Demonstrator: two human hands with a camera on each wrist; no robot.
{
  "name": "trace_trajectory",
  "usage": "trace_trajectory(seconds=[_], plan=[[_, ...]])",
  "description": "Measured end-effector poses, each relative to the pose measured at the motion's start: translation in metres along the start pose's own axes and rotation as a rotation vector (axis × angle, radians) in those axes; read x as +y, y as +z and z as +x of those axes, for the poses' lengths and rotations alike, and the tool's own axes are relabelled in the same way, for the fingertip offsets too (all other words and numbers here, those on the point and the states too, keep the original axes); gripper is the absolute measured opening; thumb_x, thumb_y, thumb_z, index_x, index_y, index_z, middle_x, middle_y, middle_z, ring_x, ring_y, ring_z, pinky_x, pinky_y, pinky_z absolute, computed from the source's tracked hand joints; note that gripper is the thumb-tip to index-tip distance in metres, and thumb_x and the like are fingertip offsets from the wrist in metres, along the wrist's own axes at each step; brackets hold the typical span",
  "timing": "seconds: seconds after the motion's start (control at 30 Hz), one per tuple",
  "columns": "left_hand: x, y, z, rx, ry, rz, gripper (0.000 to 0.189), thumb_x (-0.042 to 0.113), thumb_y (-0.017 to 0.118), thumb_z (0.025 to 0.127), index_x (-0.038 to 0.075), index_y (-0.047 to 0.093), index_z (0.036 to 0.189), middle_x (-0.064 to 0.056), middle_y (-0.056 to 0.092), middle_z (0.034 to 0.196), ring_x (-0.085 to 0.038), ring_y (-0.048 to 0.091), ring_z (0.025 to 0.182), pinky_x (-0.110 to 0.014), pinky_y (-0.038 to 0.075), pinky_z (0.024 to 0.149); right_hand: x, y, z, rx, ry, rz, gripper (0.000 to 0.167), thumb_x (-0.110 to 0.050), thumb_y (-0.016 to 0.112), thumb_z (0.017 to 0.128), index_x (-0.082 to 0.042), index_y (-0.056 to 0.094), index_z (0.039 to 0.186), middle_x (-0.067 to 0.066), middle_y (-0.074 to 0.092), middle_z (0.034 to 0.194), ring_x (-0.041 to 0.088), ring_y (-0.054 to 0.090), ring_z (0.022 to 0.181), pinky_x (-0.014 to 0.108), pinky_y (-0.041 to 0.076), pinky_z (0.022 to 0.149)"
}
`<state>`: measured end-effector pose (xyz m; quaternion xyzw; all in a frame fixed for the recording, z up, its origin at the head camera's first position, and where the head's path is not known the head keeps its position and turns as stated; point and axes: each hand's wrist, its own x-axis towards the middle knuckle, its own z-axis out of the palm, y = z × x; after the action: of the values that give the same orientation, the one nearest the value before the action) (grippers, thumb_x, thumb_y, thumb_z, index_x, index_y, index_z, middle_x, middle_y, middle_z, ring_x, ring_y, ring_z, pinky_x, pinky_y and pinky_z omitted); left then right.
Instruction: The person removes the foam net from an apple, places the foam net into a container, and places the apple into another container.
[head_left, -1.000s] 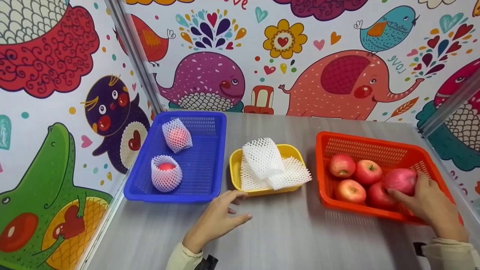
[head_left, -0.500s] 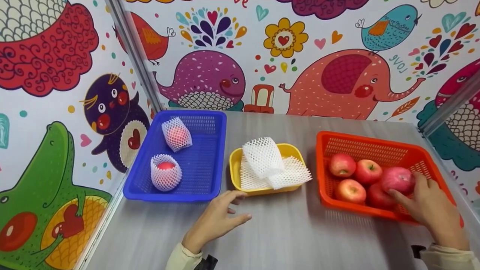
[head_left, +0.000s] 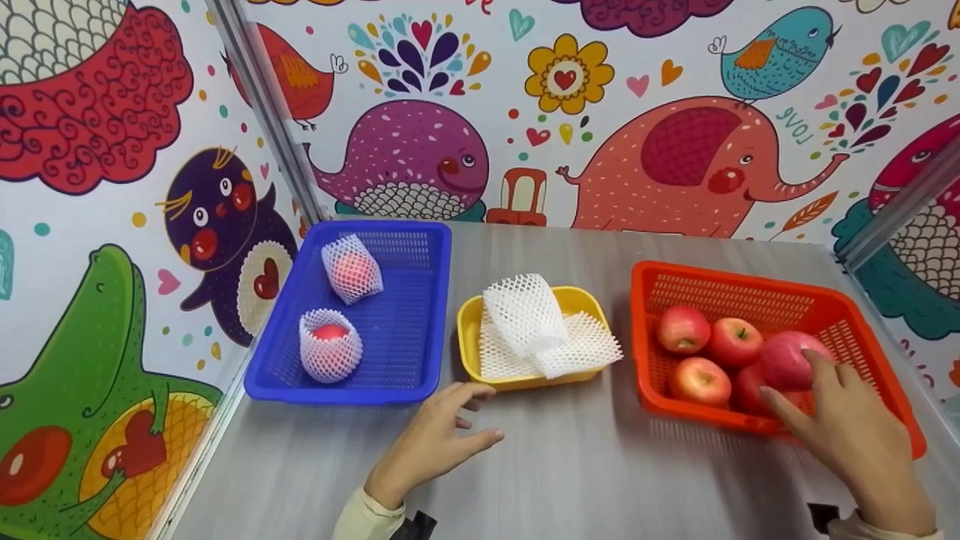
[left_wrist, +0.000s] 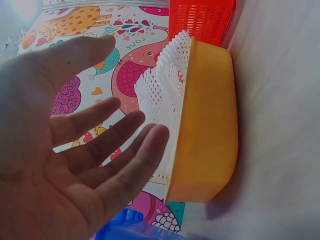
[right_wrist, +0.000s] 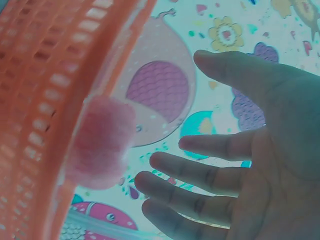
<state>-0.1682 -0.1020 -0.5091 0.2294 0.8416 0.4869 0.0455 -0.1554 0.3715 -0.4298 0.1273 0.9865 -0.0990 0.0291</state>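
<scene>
In the head view my right hand (head_left: 855,420) hangs over the near right part of the red basket (head_left: 720,274), fingers spread. A pink-red apple (head_left: 791,360) lies on top of the others there. The right wrist view has that apple (right_wrist: 102,145) apart from my fingers, at the basket's rim. Several more apples (head_left: 737,342) sit to its left. My left hand (head_left: 435,439), fingers loosely extended, is just in front of the yellow basket (head_left: 471,341). White foam net sleeves (head_left: 525,315) lie in that basket, and the left palm (left_wrist: 55,165) holds nothing.
At the left stands a blue basket (head_left: 405,330). Inside are two apples in foam nets, one at the back (head_left: 352,270) and one at the front (head_left: 330,346). Printed walls (head_left: 525,135) enclose the grey table (head_left: 555,457) at the back and sides.
My right hand has let go of the pink-red apple and drawn back toward the near edge. That apple now sits slightly further left in the red basket. The left hand has stayed put.
</scene>
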Motion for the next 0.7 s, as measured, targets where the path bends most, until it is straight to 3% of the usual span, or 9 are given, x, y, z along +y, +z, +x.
trace_trajectory(seconds=[0.13, 0.4, 0.6, 0.7], plan=[[0.0, 0.0, 0.0, -0.002, 0.002, 0.002, 0.048, 0.034, 0.079, 0.087, 0.015, 0.062, 0.128, 0.002, 0.062, 0.118, -0.015, 0.061, 0.105, -0.029, 0.056, 0.08, -0.016, 0.005, -0.011, 0.031, -0.031, -0.011, 0.091, -0.053, 0.075, 0.083, 0.012, 0.038, 0.136, 0.043, 0.038, 0.123, 0.057, 0.042, 0.105, 0.073, 0.042, 0.084], [0.001, 0.001, 0.0, -0.007, -0.005, 0.001, 0.048, 0.036, 0.078, 0.087, 0.015, 0.063, 0.128, 0.002, 0.062, 0.118, -0.016, 0.062, 0.104, -0.028, 0.055, 0.08, -0.044, 0.026, -0.031, 0.137, -0.275, 0.032, 0.072, -0.048, 0.08, 0.081, 0.001, 0.056, 0.128, 0.025, 0.058, 0.11, 0.038, 0.056, 0.089, 0.062, 0.051, 0.077], [0.001, 0.002, -0.001, 0.007, 0.041, 0.008, 0.048, 0.033, 0.079, 0.087, 0.015, 0.062, 0.128, 0.002, 0.063, 0.119, -0.016, 0.061, 0.104, -0.029, 0.056, 0.08, -0.057, 0.044, -0.04, 0.279, -0.437, 0.065, 0.057, -0.035, 0.087, 0.077, -0.003, 0.064, 0.117, 0.01, 0.059, 0.094, 0.024, 0.053, 0.074, 0.049, 0.054, 0.065], [0.001, 0.002, -0.001, 0.004, 0.038, 0.003, 0.047, 0.034, 0.079, 0.087, 0.015, 0.063, 0.128, 0.002, 0.063, 0.119, -0.016, 0.061, 0.104, -0.029, 0.056, 0.08, -0.063, 0.05, -0.045, 0.307, -0.479, 0.085, 0.056, -0.032, 0.089, 0.075, -0.005, 0.065, 0.117, 0.009, 0.061, 0.095, 0.023, 0.055, 0.076, 0.049, 0.055, 0.067]])
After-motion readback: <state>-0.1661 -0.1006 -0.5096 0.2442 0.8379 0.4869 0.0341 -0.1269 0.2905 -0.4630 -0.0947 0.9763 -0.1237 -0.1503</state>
